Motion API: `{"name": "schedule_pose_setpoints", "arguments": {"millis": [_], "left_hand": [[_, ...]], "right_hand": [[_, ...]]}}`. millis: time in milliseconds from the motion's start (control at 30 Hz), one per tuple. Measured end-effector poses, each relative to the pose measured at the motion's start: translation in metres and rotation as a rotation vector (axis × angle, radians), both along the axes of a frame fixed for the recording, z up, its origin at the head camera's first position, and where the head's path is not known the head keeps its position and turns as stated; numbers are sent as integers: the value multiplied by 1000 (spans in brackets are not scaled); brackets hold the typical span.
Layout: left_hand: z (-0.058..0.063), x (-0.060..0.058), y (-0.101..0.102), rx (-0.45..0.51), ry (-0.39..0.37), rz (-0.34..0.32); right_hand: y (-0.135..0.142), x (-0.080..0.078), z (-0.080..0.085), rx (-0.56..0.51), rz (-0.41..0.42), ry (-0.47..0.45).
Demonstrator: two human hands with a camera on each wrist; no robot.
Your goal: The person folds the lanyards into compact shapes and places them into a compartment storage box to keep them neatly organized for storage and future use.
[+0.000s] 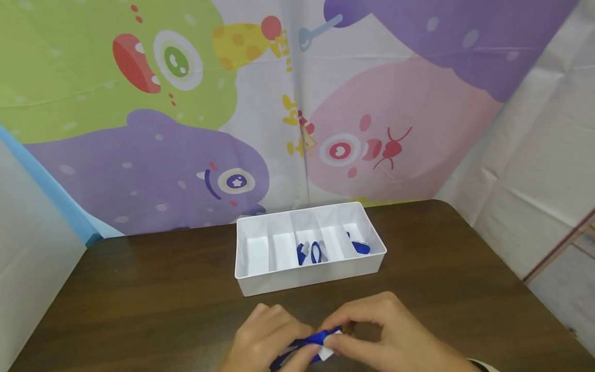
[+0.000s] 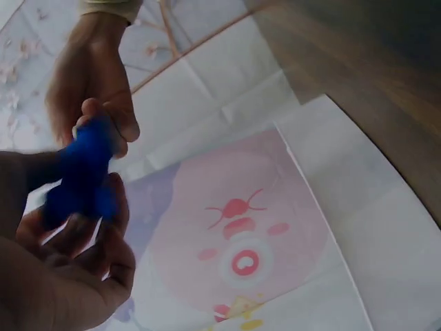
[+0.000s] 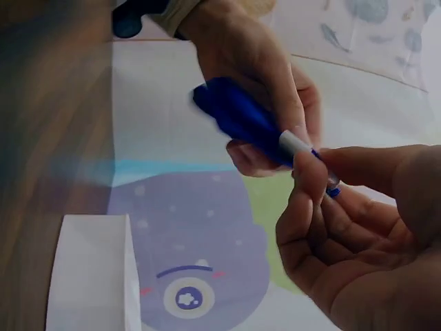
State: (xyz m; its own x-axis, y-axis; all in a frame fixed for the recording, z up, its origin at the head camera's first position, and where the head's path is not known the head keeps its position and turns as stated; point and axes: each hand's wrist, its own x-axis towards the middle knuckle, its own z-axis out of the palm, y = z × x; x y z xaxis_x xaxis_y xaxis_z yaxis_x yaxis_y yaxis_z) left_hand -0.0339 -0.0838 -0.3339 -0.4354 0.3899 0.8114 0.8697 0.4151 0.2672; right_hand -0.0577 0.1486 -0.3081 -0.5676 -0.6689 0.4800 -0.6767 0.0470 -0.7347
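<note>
Below the box, both hands work on a folded blue strap (image 1: 317, 339) with a white piece (image 1: 327, 353) near one end. My left hand (image 1: 264, 338) grips the folded length of it. In the right wrist view, the strap (image 3: 241, 123) lies bunched in the left hand, and the white piece (image 3: 294, 143) sticks out towards the right hand. My right hand (image 1: 388, 330) pinches the end by the white piece between thumb and fingers. The left wrist view shows the blue strap (image 2: 86, 169) blurred, between the two hands. Its exact kind cannot be told.
A white divided box (image 1: 307, 278) stands on the dark wooden table (image 1: 153, 299), beyond the hands. Small blue and white items (image 1: 303, 252) lie in its middle compartment, and a blue item (image 1: 360, 247) in the rightmost. A cartoon-printed cloth (image 1: 260, 129) hangs behind the table.
</note>
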Motion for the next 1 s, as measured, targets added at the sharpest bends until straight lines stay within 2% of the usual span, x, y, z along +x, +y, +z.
{"name": "schedule_pose_setpoints", "arguments": {"millis": [67,167,267,367,433,533,767,867,1000], "left_hand": [[4,-1,-4,102,-24,-26],[15,0,-16,267,-162,-55],[29,0,-30,413,-348,-57],[37,-3,-42,475,-482,-45],[40,-6,-48,451,-524,-22],[38,-11,-51,363,-546,-1],[27,-14,-46,59,-464,57],[26,-13,-45,13,-419,108],[27,-11,-45,-1,-385,181]], "right_hand": [[3,0,5,-16,-14,-49],[11,-2,13,-42,-91,-117],[23,-9,21,-52,-254,-121],[38,-21,27,-75,-423,-57],[48,-29,31,-75,-525,-28],[59,-34,37,-70,-591,-18],[63,-31,45,-3,-557,-36],[63,-30,46,12,-535,-44],[63,-30,44,16,-504,-58]]}}
